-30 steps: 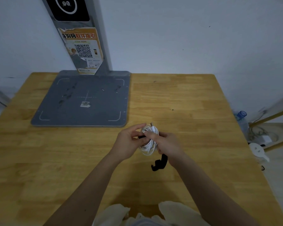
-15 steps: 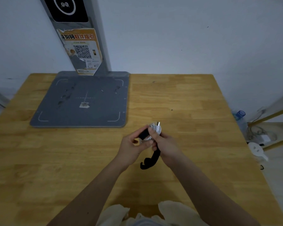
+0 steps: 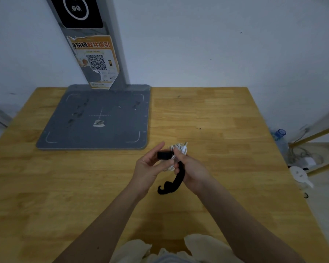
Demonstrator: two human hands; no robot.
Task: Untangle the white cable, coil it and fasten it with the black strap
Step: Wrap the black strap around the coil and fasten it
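The left hand [image 3: 150, 166] pinches one end of the black strap [image 3: 176, 178] against the coiled white cable [image 3: 178, 151]; the right hand [image 3: 193, 170] grips the coil, held between both hands above the bench [image 3: 226, 130], the strap's tail dangling below.

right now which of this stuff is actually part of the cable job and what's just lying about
Part of the job:
- white cable, coiled, held between both hands
- black strap, one end at the coil, the tail hanging loose
- left hand and right hand

Just lying about:
- grey base plate
- QR poster
- water bottle beside the table
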